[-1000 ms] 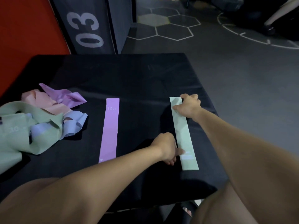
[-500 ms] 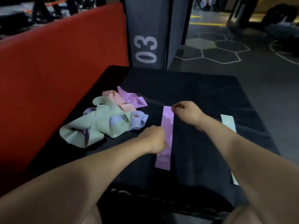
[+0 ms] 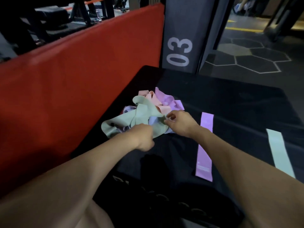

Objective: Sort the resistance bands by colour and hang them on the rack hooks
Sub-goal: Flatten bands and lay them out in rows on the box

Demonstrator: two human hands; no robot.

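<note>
**A:** What are the fingers doing?

**B:** The fingers (image 3: pixel 167 116) of the right hand (image 3: pixel 180 123) are pinched on a corner of the green band (image 3: pixel 141 116) in the pile (image 3: pixel 148 112). The left hand (image 3: pixel 142 137) is curled into a fist at the near edge of that same green band. I cannot tell if it really holds the band.

**A:** What is the pile like?

**B:** It is a soft heap of flat, stretchy loops, all twisted and folded. They point every which way. The green one lies on top. A pink band (image 3: pixel 152 99) and a purple band (image 3: pixel 169 101) stick out at the far side. A pale blue band (image 3: pixel 153 120) peeks out from under the green.

**A:** Where is it?

**B:** On the black desk (image 3: pixel 230 99), at its left side, near the red padded wall (image 3: pixel 74 71).

**A:** Are any bands laid out?

**B:** Yes, two. A flat purple strip (image 3: pixel 204 145) lies smooth just right of the right hand. Its long way runs from the person toward the far edge. A flat green strip (image 3: pixel 279 152) lies further right, well apart. It points nearly the same way, a bit tilted.

**A:** What is behind the desk?

**B:** A grey post (image 3: pixel 182 38) with a white "03" on it.
</note>
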